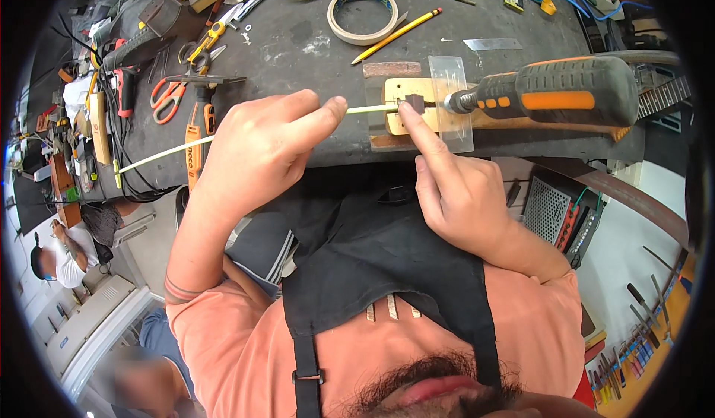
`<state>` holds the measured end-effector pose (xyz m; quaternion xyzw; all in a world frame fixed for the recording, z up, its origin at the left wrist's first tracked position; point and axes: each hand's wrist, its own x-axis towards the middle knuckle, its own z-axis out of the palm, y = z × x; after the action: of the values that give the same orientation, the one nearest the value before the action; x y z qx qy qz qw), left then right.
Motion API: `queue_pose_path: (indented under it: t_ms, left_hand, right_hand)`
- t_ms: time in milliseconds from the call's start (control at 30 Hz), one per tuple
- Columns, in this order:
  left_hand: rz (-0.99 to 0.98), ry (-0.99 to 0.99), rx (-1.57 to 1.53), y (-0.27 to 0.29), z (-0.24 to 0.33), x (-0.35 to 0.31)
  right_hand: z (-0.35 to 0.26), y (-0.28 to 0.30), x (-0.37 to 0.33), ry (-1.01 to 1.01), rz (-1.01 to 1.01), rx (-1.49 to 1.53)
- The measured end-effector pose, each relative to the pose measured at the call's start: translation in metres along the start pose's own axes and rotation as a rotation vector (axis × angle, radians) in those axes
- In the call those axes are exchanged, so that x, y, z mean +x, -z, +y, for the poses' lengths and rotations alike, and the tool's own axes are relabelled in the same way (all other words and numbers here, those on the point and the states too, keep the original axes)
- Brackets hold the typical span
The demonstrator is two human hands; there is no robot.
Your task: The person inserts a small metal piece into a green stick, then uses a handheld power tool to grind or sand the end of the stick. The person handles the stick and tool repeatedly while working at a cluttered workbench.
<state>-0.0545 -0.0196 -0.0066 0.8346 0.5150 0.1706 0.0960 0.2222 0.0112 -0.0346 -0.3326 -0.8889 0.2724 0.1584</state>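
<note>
A thin pale-green rod is pinched in my left hand, its tail running down to the left behind the wrist. The rod's other end meets a small yellowish block with rounded corners. My right hand has its index finger stretched out, the tip at the rod's end beside a small dark brown piece; the other fingers are curled. Under and beside the block are clear plastic plates and a wooden strip. A tool with a black and orange handle stands just right of them.
Beyond the block are a tape roll, a yellow pencil and a loose blade. Orange-handled scissors, a hammer and cables crowd the left side. A guitar neck lies far right. Two other people are at lower left.
</note>
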Motion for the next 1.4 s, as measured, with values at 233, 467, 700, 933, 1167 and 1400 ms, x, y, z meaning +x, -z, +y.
queue_pose_path:
  t_ms: [233,467,700,933,1167,1400]
  left_hand:
    - [-0.015,0.011,-0.029,0.000,0.001,0.006]
    - [-0.033,0.031,-0.016,0.000,0.002,0.006]
    - [-0.041,0.049,0.027,-0.003,0.003,0.003]
    - [0.082,-0.070,0.077,0.015,0.027,0.007]
    - [0.158,-0.064,0.025,0.055,0.105,-0.009]
    - [0.285,-0.035,-0.155,0.056,0.169,-0.032]
  right_hand:
    - [0.010,-0.020,-0.015,0.271,0.091,0.208]
    - [0.019,-0.037,-0.021,0.235,0.210,0.253]
    - [0.025,-0.029,-0.024,0.267,0.165,0.260]
    - [0.016,-0.019,-0.029,0.122,0.291,0.646]
    - [-0.040,0.019,-0.026,-0.064,0.174,1.462]
    - [-0.062,0.043,-0.054,0.288,0.291,1.451]
